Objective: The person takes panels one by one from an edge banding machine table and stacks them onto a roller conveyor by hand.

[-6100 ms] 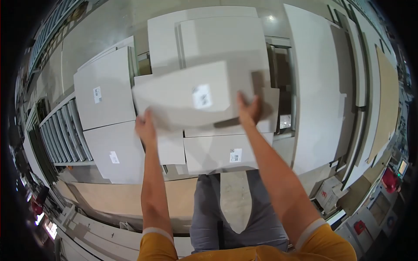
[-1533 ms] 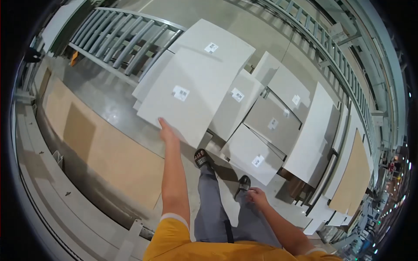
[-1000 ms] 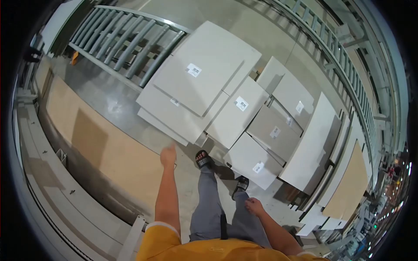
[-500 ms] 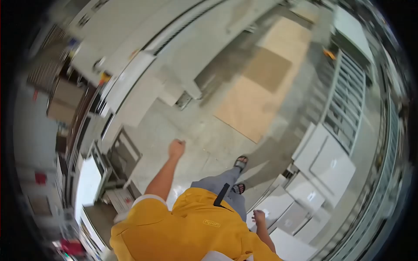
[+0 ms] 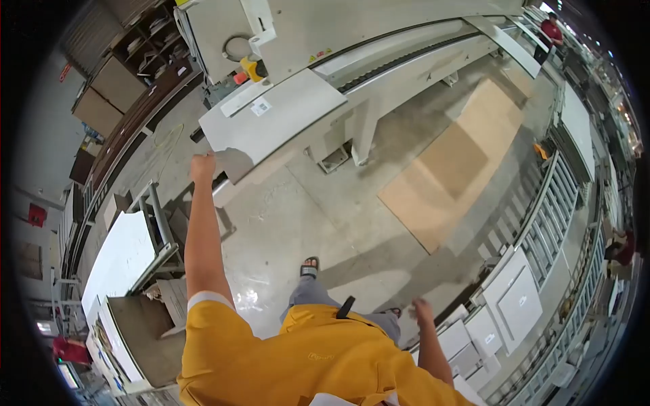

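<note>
My left hand (image 5: 203, 166) is stretched forward at the near-left edge of a white panel (image 5: 291, 108) that lies on the machine bed and carries a printed label (image 5: 260, 106). Its fingers are curled closed, and I see nothing in them. Whether it touches the panel's edge I cannot tell. A dark shadow falls on the panel beside the hand. My right hand (image 5: 423, 312) hangs low at my side, near white panels (image 5: 484, 331) stacked on the right. Motion blur smears its fingers, and no object shows in it.
The long machine (image 5: 386, 88) runs across the top. Brown boards (image 5: 433, 203) lie on the floor. A roller conveyor (image 5: 542, 210) stands right, a cart with a white top (image 5: 122, 257) left. A person in red (image 5: 550, 30) stands at the far end.
My view has swung left and come nearer the machine, so the labelled panel shows whole. My left hand has risen and reached forward to the panel's edge. My feet have moved.
</note>
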`<state>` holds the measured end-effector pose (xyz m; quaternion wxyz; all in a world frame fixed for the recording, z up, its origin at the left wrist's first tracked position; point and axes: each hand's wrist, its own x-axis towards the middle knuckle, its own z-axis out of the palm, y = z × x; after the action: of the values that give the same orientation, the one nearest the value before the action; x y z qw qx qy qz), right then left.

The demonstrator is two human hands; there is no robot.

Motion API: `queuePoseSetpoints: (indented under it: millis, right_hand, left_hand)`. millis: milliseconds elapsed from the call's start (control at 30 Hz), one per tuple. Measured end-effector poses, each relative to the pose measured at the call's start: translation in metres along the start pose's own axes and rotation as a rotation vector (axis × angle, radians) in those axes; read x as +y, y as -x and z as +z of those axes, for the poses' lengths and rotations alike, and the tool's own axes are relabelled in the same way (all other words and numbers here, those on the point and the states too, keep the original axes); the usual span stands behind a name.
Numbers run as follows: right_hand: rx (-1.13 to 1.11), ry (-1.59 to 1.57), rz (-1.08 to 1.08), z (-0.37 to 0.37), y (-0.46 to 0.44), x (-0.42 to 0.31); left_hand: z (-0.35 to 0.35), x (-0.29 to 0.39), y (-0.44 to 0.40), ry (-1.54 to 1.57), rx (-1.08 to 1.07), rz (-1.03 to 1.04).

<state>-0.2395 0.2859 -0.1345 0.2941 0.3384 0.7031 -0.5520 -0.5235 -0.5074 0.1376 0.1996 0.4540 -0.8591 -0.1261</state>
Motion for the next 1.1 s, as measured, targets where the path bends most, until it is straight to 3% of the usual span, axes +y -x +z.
queuePoseSetpoints:
  millis: [33,67,133,233,267,333,400,433,467,500,533,633,667,700,733,800,900,1000,1100]
  right_hand:
    - [0.078,-0.082,-0.113,0.038,0.006,-0.043]
    - [-0.066,-0.054,-0.142,0.062,-0.004,-0.083]
    - [-0.048,0.014,-0.276,0.138,0.019,-0.202]
    - [-0.103,0.134,-0.497,0.226,0.034,-0.347]
    - [-0.134,0.145,-0.729,0.248,0.0,-0.358]
    - [-0.177,-0.076,-0.715,0.302,0.03,-0.431]
    - [-0.225,-0.245,-0.627,0.342,0.037,-0.468]
    - [-0.233,-0.134,-0.644,0.353,0.034,-0.479]
    - [-0.07,-0.006,-0.737,0.375,0.014,-0.485]
    - [-0.055,-0.027,-0.791,0.394,-0.003,-0.485]
    - [-0.102,-0.108,-0.691,0.399,0.04,-0.503]
    - [-0.022,0.151,-0.757,0.438,0.023,-0.497]
    - [0.029,0.249,-0.81,0.447,0.037,-0.493]
    - [-0.164,0.27,-0.796,0.458,0.032,-0.486]
    - [-0.321,0.224,-0.692,0.461,0.046,-0.481]
    - [-0.376,0.235,-0.582,0.473,0.074,-0.457]
    - [-0.621,0.175,-0.576,0.465,0.104,-0.403]
    - [-0.722,0.12,-0.414,0.418,0.158,-0.384]
    - [-0.74,0.152,-0.49,0.373,0.176,-0.368]
  left_hand:
    - [0.018,-0.012,-0.024,0.204,-0.259,-0.145]
    - [0.03,-0.03,-0.041,0.406,-0.51,-0.306]
    - [0.04,-0.037,-0.042,0.962,-0.643,-0.552]
    - [0.043,-0.043,-0.045,1.21,-0.601,-0.676]
    - [0.038,-0.043,-0.041,1.201,-0.611,-0.683]
    - [0.019,-0.04,-0.036,0.846,-0.396,-0.702]
    - [0.094,-0.131,-0.066,0.711,-0.482,-0.331]
    - [0.086,-0.128,-0.06,0.948,-0.471,-0.452]
    - [0.069,-0.127,-0.055,1.177,-0.473,-0.579]
    - [0.06,-0.142,-0.055,1.162,-0.448,-0.615]
    - [0.049,-0.158,-0.058,1.14,-0.418,-0.652]
    - [-0.027,-0.18,-0.038,0.665,-0.352,-0.481]
    - [-0.02,-0.237,-0.047,0.608,-0.421,-0.373]
    - [-0.024,-0.266,-0.043,0.624,-0.413,-0.343]
    - [-0.03,-0.299,-0.035,0.747,-0.392,-0.319]
    - [-0.029,-0.375,-0.039,1.203,-0.437,-0.132]
    - [-0.064,-0.307,0.001,0.652,-0.345,-0.232]
    - [-0.087,-0.247,0.025,0.477,-0.326,-0.185]
    - [-0.102,-0.185,0.043,0.386,-0.332,-0.1]
